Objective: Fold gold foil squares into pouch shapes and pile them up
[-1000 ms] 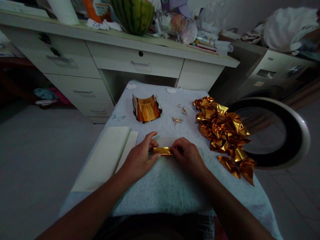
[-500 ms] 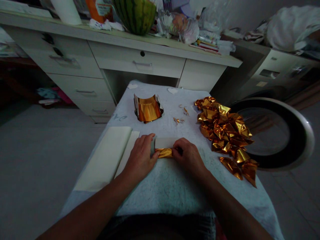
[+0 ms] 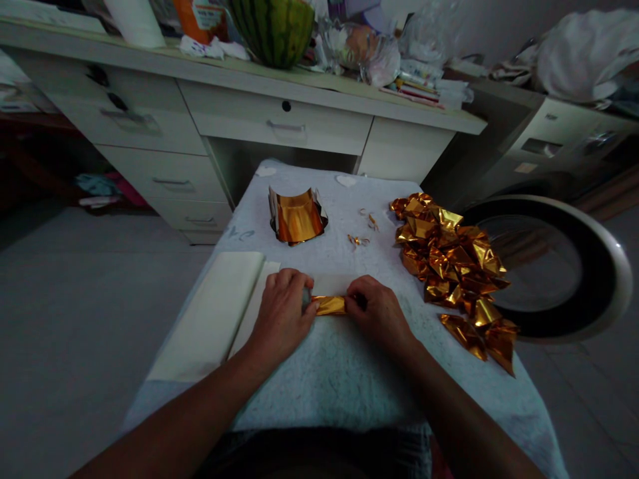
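Observation:
A narrow gold foil roll lies across the middle of the cloth-covered table. My left hand is closed on its left end, thumb and fingers pressed together. On the right end, my right hand pinches the foil. Pale paper lies just beyond the roll, between the hands. A stack of cream paper sheets is left of my left hand. Curved gold foil sheets stand farther back. Small gold twisted ties lie beyond my right hand.
Several crumpled gold foil pieces are heaped at the table's right side. Behind stands a white desk bearing a watermelon and plastic bags. An open round washing machine door is at the right.
Pale paper beyond the roll now lies lower and less distinct between my hands. Both hands keep nearly the same place on the foil.

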Tool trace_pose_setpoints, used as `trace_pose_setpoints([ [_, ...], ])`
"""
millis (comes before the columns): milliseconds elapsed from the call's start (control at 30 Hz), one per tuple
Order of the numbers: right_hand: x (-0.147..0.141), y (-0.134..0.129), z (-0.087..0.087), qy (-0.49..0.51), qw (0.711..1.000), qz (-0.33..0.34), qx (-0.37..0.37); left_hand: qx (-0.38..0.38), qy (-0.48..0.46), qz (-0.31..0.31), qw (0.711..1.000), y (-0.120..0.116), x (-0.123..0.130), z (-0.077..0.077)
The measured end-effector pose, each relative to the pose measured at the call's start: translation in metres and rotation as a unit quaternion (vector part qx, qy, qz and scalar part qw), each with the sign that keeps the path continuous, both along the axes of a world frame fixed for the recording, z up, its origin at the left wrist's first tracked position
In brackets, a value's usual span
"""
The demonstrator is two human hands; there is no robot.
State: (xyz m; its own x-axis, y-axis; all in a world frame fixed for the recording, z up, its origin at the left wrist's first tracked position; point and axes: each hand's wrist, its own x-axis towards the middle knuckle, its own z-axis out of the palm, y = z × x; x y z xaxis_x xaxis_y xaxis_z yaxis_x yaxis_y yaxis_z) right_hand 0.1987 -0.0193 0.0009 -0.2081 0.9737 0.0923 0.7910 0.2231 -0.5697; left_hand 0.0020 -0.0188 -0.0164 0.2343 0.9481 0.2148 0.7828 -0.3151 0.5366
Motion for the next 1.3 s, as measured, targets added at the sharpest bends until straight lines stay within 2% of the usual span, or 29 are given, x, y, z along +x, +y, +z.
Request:
trace_pose_setpoints([
  [467,-0.0013,0.0001,-0.0005,-0.004,1.0,-0.008,-0.003,-0.023,0.015,-0.01,1.0,-0.0003,0.0024,0.0027],
  [1300,-0.0034,0.0062,0.0048,-0.046,0.998,-0.021,-0.025,-0.02,0.034,0.015,0.999,0.003,0.0046,0.0016],
])
